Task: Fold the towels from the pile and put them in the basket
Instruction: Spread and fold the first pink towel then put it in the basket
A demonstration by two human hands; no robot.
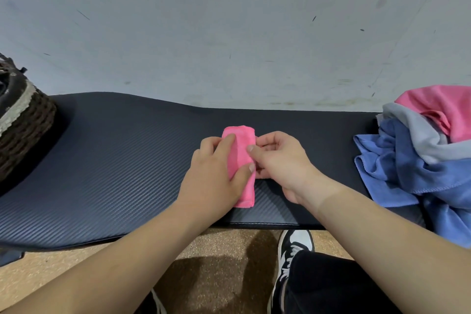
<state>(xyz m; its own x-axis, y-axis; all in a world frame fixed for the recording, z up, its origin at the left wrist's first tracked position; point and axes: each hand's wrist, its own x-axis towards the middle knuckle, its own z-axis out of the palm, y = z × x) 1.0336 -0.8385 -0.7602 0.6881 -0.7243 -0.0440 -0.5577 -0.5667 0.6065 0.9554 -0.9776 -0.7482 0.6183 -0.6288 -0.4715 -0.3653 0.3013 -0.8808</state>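
A pink towel [241,153], folded into a narrow strip, lies on the dark bench [122,160] in the middle. My left hand [216,173] grips its left side, thumb across the top and fingers curled at the edge. My right hand [277,160] pinches the right edge with curled fingers. The pile of towels [418,158], blue, grey and pink, sits at the right end of the bench. A dark woven basket [23,130] stands at the left end, partly cut off by the frame.
A grey wall [229,33] rises right behind the bench. Below the front edge are a tan floor [216,245] and my black-and-white shoe [293,245] with a black trouser leg.
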